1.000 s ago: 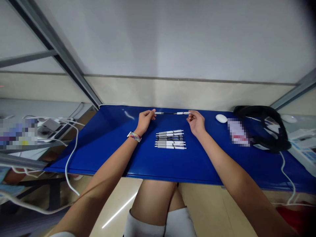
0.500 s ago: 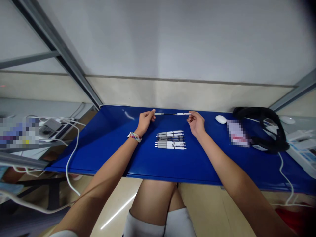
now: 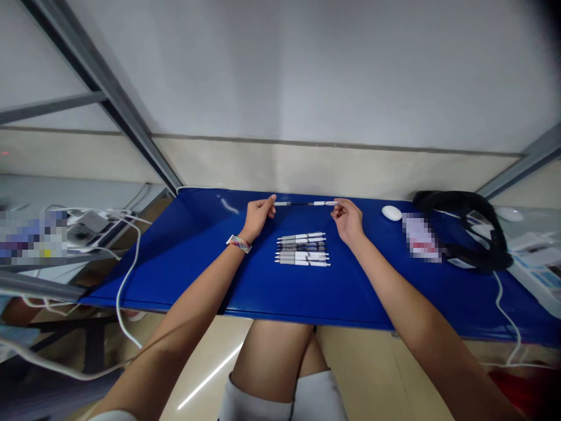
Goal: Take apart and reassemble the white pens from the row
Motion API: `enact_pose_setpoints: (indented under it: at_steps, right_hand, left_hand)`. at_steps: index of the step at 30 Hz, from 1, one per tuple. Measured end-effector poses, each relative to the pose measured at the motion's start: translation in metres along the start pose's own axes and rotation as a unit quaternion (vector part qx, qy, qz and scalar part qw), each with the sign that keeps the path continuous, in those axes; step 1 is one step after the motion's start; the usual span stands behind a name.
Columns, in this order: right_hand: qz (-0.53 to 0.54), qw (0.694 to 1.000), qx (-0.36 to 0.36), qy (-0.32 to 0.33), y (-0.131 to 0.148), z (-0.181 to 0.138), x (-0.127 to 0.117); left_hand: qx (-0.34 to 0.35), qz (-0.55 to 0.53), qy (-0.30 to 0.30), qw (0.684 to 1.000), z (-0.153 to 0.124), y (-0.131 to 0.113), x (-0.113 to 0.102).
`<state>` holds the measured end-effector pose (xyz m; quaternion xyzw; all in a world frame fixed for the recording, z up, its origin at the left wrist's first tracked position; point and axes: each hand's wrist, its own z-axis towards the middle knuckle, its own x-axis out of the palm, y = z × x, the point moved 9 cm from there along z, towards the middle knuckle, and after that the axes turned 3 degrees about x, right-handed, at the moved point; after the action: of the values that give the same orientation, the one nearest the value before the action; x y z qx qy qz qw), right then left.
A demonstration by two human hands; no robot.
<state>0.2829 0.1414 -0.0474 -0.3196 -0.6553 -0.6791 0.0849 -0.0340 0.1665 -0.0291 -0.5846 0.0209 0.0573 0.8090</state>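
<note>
Pen barrel [image 3: 323, 203], white, its dark print too small for me to read, pinched by right hand [image 3: 349, 222], grey pen piece [image 3: 283, 203] pinched by left hand [image 3: 258, 217], dark refill [image 3: 300, 204] between both sets of fingers, pens [image 3: 302, 257] rowed nearer the lap.

Before you, a slim grey cylindrical pen section [image 3: 283, 203] sits level on your left; a thin, dark, rod-shaped refill [image 3: 299, 204] spans the gap toward a white cylindrical pen barrel with dark markings [image 3: 323, 203] on your right, all nearly in line.
</note>
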Motion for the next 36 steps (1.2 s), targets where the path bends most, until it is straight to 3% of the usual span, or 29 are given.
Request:
enact_pose_setpoints:
  at_steps: [14,27,36]
  right_hand:
    - [-0.041,0.998,-0.004,0.048,-0.002,-0.005,0.010]
    - [-0.128,0.978,0.008,0.166,-0.008,-0.016,0.030]
    - [-0.155,0.971,0.021,0.183,-0.007,-0.020,0.034]
  left_hand:
    - [0.004,0.009,0.035,0.999,-0.003,-0.007,0.008]
    - [-0.003,0.082,0.105,0.991,-0.011,-0.014,0.022]
    - [-0.009,0.100,0.110,0.989,-0.010,-0.011,0.022]
